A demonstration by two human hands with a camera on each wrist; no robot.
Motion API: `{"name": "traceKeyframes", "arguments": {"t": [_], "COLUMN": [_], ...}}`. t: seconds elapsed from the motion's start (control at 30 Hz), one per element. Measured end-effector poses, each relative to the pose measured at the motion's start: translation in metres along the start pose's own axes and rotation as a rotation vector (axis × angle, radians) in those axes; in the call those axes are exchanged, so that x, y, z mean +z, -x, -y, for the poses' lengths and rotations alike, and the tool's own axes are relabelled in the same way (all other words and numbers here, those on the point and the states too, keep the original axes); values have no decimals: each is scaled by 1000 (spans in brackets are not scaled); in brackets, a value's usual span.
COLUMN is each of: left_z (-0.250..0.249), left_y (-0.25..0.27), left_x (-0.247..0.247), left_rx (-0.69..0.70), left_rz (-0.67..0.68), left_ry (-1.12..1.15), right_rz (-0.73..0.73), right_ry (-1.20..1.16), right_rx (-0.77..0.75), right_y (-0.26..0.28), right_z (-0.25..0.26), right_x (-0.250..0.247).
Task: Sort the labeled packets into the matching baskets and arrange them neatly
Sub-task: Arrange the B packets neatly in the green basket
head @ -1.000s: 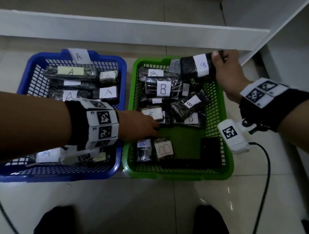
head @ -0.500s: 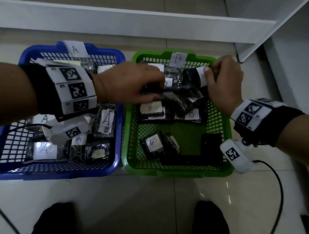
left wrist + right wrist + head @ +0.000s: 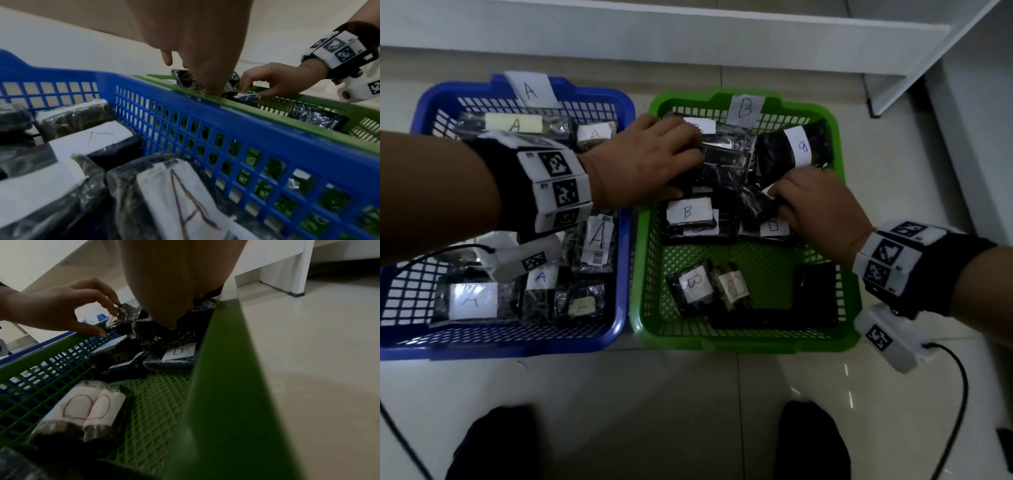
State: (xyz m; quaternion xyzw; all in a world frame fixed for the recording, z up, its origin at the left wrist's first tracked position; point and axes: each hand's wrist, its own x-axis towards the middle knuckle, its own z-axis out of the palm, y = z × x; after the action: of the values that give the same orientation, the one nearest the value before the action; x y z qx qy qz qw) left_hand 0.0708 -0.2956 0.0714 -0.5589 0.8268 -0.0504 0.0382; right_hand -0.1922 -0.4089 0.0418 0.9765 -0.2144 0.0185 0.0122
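A blue basket [image 3: 517, 346] tagged A holds black packets with A labels [image 3: 597, 236]. Beside it on the right, a green basket [image 3: 743, 339] tagged B holds B packets. My left hand [image 3: 688, 171] reaches across into the green basket's back left, where its fingers and thumb span a black packet [image 3: 726, 168]. In the right wrist view the left hand's fingertips [image 3: 117, 312] touch that packet's crinkled corner. My right hand [image 3: 780, 193] is at mid right and pinches another black packet [image 3: 755, 209], which the left wrist view shows between thumb and fingers [image 3: 246, 99]. A packet with a blue-inked label [image 3: 799, 149] lies free at the back right.
Two small B packets [image 3: 693, 284] and a flat black object [image 3: 815, 291] lie at the green basket's front. A white shelf board [image 3: 654, 37] runs behind the baskets and a white furniture leg [image 3: 893, 89] stands at right. A cable [image 3: 959, 394] crosses the tiled floor.
My right hand let go of the blue-inked packet at the green basket's back right and came nearer onto another packet. My left hand moved from the basket's front to the back-left packets.
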Motion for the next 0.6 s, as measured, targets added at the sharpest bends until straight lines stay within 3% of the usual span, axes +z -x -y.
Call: {"name": "traceKeyframes", "arguments": {"t": [0.3,0.5,0.6], "left_z": [-2,-14,-25], "left_y": [-2,2,6], "left_x": [-6,-4,-7], "left_rx": [-17,-74,0], "left_rz": [-4,55,-19], "left_ry": [-14,72,180], "right_rz": [-56,178,258], "right_ry": [-46,-84,-123], "right_rx": [-228,-330,-291], "right_y": [16,19,23], "right_z": [16,23,21], "right_x": [-10,5,4]}}
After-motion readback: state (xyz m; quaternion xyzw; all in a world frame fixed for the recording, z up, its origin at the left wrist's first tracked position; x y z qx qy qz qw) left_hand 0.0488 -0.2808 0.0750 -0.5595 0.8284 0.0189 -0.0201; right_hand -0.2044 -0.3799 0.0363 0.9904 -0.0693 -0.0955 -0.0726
